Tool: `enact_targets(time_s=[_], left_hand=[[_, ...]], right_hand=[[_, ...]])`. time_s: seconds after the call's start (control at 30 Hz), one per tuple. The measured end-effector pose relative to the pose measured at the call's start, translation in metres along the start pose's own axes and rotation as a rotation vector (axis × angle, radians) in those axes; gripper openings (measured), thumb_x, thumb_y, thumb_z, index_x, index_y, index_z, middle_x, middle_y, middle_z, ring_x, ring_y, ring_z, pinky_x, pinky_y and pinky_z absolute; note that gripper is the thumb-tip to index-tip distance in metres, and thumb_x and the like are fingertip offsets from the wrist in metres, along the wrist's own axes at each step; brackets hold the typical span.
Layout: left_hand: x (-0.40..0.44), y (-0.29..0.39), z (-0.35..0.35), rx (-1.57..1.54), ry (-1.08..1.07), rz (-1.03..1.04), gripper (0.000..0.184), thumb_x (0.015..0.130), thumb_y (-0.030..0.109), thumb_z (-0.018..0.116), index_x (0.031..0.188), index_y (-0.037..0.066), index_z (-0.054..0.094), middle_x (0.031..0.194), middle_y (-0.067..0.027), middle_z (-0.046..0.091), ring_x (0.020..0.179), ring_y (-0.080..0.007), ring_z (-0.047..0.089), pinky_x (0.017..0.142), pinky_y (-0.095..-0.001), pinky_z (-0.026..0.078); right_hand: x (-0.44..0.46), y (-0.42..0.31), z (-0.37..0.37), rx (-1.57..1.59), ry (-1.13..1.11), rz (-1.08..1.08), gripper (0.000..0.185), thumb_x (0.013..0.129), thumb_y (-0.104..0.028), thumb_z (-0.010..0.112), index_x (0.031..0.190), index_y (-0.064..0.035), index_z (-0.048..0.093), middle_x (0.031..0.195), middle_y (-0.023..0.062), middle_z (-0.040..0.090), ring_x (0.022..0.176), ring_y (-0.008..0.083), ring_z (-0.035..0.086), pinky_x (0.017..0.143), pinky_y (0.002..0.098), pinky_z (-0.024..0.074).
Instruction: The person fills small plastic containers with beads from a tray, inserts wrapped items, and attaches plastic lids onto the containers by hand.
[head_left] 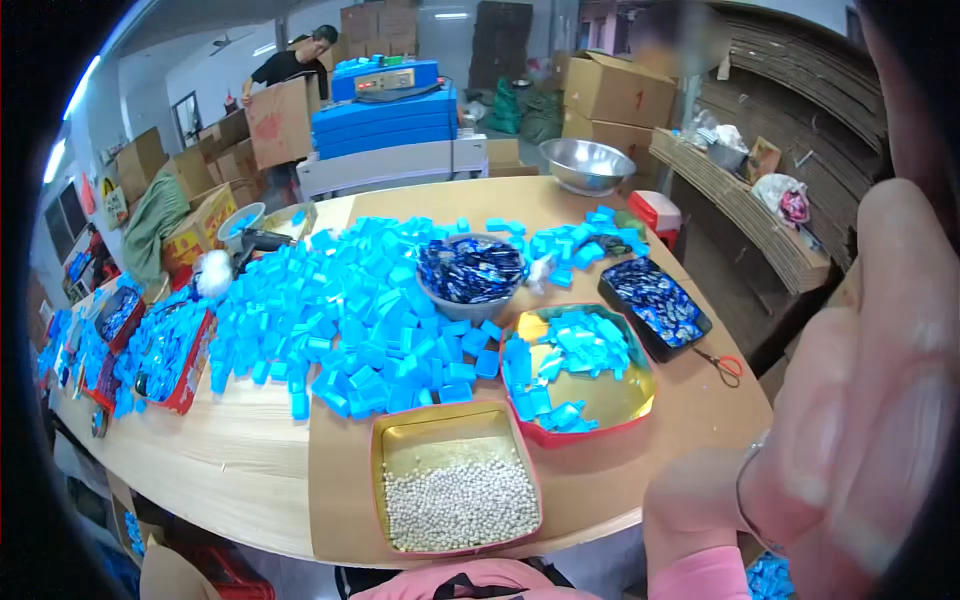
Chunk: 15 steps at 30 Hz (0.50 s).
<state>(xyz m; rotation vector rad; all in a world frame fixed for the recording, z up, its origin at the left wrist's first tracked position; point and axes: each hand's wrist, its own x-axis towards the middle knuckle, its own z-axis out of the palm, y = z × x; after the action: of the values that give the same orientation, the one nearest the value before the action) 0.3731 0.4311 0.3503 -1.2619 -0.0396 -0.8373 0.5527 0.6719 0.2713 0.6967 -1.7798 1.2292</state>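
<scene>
My right hand point(830, 430) is raised very close to the camera at the right edge, large and blurred. A thin band crosses its wrist area, and a pink sleeve point(700, 575) shows below. The finger shapes run together, so whether they grip anything is unclear. My left hand is not visible. On the table, a red-rimmed tray of small whitish beads point(462, 505) stands at the near edge. Behind it to the right, a red-rimmed gold tray point(610, 398) holds blue plastic pieces. A grey bowl point(472, 308) contains shiny dark-blue wrapped items.
Many light-blue plastic boxes point(340, 300) are heaped across the table. A black tray point(690, 345) of dark-blue items and orange-handled scissors point(728, 370) lie at right. A metal bowl point(588, 166) stands at the far edge. Another person point(290, 68) handles cardboard beside blue equipment point(385, 125).
</scene>
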Motion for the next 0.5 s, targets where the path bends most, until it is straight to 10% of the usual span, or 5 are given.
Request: enact_targets(time_s=[0.43, 0.5], left_hand=[[0.031, 0.02, -0.078, 0.04, -0.274, -0.134, 0.037, 0.086, 0.03, 0.054, 0.114, 0.005, 0.056, 0.116, -0.0123, 0.056, 0.108, -0.0222, 0.05, 0.093, -0.0359, 0.04], [0.036, 0.025, -0.099, 0.088, -0.332, -0.119, 0.036, 0.086, 0.029, 0.054, 0.113, 0.005, 0.057, 0.115, -0.0124, 0.057, 0.107, -0.0219, 0.051, 0.093, -0.0358, 0.04]], right_hand=[[0.036, 0.042, 0.083, 0.142, 0.109, 0.141, 0.07, 0.072, -0.009, 0.076, 0.133, 0.0002, 0.041, 0.136, 0.0161, 0.043, 0.084, 0.0232, 0.061, 0.066, 0.0256, 0.0526], [-0.005, 0.085, 0.082, -0.06, -0.216, 0.575, 0.07, 0.074, -0.016, 0.074, 0.134, -0.002, 0.04, 0.141, 0.018, 0.035, 0.099, 0.0308, 0.059, 0.08, 0.0318, 0.0502]])
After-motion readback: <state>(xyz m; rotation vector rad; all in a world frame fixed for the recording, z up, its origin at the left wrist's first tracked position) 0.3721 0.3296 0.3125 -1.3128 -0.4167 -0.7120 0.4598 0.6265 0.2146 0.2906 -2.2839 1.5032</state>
